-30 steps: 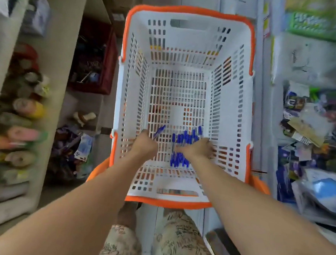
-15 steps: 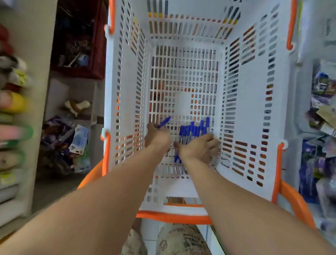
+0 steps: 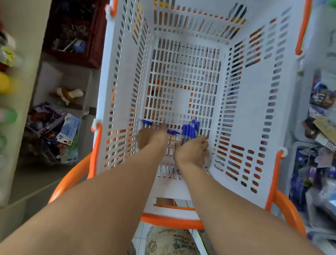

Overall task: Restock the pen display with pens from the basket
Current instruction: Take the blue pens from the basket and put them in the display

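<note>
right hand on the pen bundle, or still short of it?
Touching. In the head view the right hand curls round the blue pen bundle; capped ends stick out beyond its fingers.

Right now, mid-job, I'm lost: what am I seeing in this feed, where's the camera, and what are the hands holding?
There is no machine here, only a person's two bare arms. The single picture comes from a wide-angle camera worn on the head, looking forward and down. Both arms reach into a white basket with orange trim. On its slotted floor lies a bundle of blue-capped pens. The right hand curls around that bundle. The left hand is at two loose blue pens; whether it grips them is hidden. Blurred store shelves stand at both sides. The pen display is not in view.
</note>
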Tool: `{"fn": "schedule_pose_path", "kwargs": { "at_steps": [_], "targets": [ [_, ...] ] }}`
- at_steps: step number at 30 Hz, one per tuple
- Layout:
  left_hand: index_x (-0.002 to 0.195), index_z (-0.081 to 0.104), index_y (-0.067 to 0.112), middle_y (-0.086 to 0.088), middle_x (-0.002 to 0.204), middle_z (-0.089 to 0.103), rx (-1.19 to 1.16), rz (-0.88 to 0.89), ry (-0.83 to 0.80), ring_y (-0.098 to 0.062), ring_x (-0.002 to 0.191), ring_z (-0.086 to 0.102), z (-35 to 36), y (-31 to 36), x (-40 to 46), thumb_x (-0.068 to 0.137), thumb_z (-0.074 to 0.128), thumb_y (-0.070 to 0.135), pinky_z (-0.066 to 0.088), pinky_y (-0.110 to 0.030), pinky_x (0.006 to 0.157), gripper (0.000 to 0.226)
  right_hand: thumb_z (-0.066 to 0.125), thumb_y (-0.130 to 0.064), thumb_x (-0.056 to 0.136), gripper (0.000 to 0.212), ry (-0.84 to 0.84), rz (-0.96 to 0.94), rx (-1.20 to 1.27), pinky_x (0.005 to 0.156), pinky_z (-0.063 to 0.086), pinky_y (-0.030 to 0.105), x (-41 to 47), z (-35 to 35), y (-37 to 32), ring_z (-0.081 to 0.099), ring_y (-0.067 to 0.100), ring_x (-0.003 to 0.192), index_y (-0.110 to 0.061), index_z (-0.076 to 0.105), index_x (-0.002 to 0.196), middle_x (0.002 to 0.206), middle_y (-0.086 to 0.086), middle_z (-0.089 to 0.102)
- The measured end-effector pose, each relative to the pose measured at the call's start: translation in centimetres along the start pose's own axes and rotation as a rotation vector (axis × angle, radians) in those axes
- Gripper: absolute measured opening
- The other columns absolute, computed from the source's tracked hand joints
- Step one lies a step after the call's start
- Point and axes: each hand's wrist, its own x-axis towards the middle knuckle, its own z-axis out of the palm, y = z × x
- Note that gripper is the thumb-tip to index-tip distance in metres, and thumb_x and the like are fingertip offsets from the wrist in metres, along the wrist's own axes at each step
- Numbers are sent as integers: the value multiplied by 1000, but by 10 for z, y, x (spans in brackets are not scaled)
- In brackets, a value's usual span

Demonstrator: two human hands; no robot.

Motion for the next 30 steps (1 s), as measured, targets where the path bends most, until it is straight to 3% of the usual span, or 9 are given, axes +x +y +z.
{"fn": "schedule_pose_path", "kwargs": {
  "at_steps": [3, 8, 13, 16, 20, 24, 26, 28, 30],
  "targets": [
    [107, 65, 7, -7, 97, 74, -5, 16, 15, -14, 63, 63, 1, 4, 2, 91, 68, 42, 44, -27, 48, 38, 75, -35, 88, 65, -11, -28, -25, 83, 50, 41, 5, 0, 1, 57, 35, 118, -5, 40, 135, 135, 16, 49],
    [111, 66, 8, -9, 108, 71, 242, 275, -47, -27, 92, 70, -4, -1, -13, 95, 66, 24, 50, -29, 60, 23, 77, -27, 87, 29, -67, 8, 120, 64, 47, 30, 13, -9, 4, 63, 24, 80, -12, 60, 105, 95, 4, 63],
    [102, 56, 15, -1, 92, 59, 327, 351, -200, -18, 81, 61, -13, -20, -16, 97, 57, 12, 41, -25, 58, 5, 74, -23, 88, 21, -141, -11, 171, 51, 35, 25, 8, -12, 5, 54, 19, 65, -10, 63, 99, 81, 2, 58],
    [106, 58, 17, 0, 95, 62, 259, 282, -215, -14, 81, 60, -16, -28, -13, 99, 58, 16, 46, -25, 61, 7, 74, -18, 87, 18, -195, -51, 128, 55, 38, 25, 6, -16, 6, 56, 20, 68, -11, 61, 96, 82, 3, 58],
    [106, 65, 18, -8, 104, 70, 171, 250, -324, -27, 92, 72, -20, -31, -15, 96, 65, 17, 61, -44, 82, 10, 72, -16, 86, 12, -353, -79, 265, 54, 39, 27, -4, -14, 5, 55, 19, 62, -13, 60, 82, 73, 5, 58],
    [130, 60, 16, -12, 119, 68, -69, 155, -399, -29, 104, 69, -31, -24, -27, 101, 46, 3, 58, -43, 93, 35, 68, -13, 89, 5, -571, -86, 452, 82, 56, 44, -17, -16, -2, 64, 27, 82, -12, 68, 93, 88, 14, 68],
    [124, 63, 12, -14, 114, 69, -120, 103, -421, -29, 104, 68, -37, -19, -38, 104, 42, 16, 55, -44, 98, 29, 66, -11, 91, 8, -641, -87, 443, 90, 58, 48, -21, -23, -4, 69, 28, 89, -11, 70, 97, 95, 16, 72],
    [118, 64, 12, -11, 107, 68, -190, 60, -499, -24, 101, 65, -46, -14, -55, 105, 40, 38, 52, -43, 99, 37, 61, -9, 94, 10, -672, -137, 414, 81, 60, 42, -26, -33, -8, 71, 27, 87, -12, 71, 95, 92, 13, 73],
    [122, 60, 17, -7, 109, 68, -204, 114, -559, -20, 99, 63, -50, -9, -67, 96, 58, 51, 54, -40, 90, 43, 54, -8, 100, 16, -678, -213, 371, 71, 55, 33, -33, -45, -18, 67, 24, 81, -15, 66, 93, 84, 7, 68]
  ]
}}
